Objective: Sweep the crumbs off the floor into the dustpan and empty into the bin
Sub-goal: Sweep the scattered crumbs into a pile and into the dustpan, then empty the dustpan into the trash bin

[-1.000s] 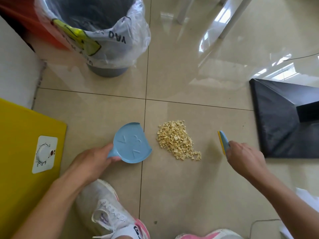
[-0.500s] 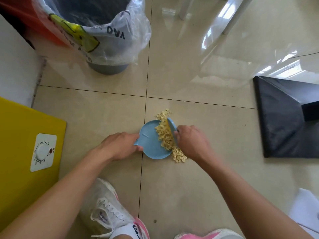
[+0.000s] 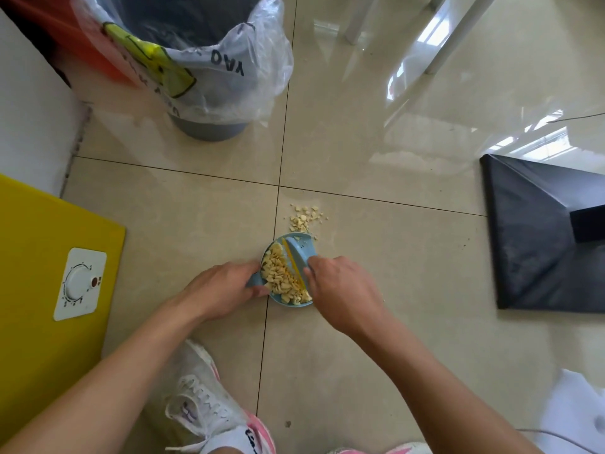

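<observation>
Gripping the handle of the dustpan point(image 3: 253, 282), the left hand point(image 3: 226, 290) steadied it on the floor point(image 3: 376, 257); the right hand point(image 3: 340, 290) clasped the brush point(image 3: 302, 253) against the heaped crumbs point(image 3: 283, 280) inside. Best, I judged, was pressing the lip flat and drawing in the stray crumbs point(image 3: 306, 219) just beyond, the bin point(image 3: 209, 129) waiting farther off.

left hand point(image 3: 226, 290), right hand point(image 3: 340, 294) close together, fingers curled
</observation>
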Tool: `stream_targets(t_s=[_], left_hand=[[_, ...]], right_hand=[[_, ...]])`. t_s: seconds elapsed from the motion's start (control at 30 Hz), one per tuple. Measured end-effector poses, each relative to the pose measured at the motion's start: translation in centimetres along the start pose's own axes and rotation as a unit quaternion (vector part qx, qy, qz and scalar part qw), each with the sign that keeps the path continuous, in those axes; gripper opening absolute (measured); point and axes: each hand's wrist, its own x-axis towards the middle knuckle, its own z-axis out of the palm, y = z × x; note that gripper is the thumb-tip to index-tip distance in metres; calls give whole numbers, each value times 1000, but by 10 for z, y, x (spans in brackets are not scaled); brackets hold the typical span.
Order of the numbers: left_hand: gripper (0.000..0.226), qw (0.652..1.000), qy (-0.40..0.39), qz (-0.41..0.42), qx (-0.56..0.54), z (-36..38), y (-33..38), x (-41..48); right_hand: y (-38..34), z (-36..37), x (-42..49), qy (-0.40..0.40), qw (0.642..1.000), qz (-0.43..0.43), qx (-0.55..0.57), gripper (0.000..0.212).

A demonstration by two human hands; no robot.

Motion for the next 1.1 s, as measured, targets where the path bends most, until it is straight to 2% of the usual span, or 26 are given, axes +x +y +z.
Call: stream_targets(t_s=[0.1,0.17,0.2,0.27,0.33,0.43,0.5,0.57,0.67,0.8,0.97,1.1], left_hand=[[9,997,4,-1,-75,-9,-9,-14],[14,994,13,-7,-106,-19,-10,-27],[9,994,19,-14,-110,-24,-10,-33],[26,993,46,-23,-105,-36,-4,-47],[33,990,91,-18,-104,-51,4,-61],[45,986,141,4,-93,-81,22,-84],[38,979,179,18,-99,-106,34,-94],[34,971,219,9,-99,-131,42,-101],[48,954,280,-25,-107,-161,50,-106],[48,933,341,-62,-98,-204,56,-92],[41,904,383,-107,-157,-265,48,-54],[42,900,388,-166,-105,-307,44,-25]], right_hand=[[21,-20,-19,48,998,33,33,29],[35,-33,-39,104,990,41,90,24],[40,-41,-48,125,982,47,133,21],[41,-56,-59,146,958,50,241,20],[37,-67,-63,152,912,41,378,23],[22,-83,-59,162,806,27,569,25],[6,-96,-46,166,737,16,655,25],[-14,-109,-30,161,692,2,704,23],[-43,-130,-4,153,649,-42,744,20],[-67,-156,34,143,618,-66,770,22],[-85,-193,98,114,651,-78,746,20],[-88,-215,149,47,614,-57,786,26]])
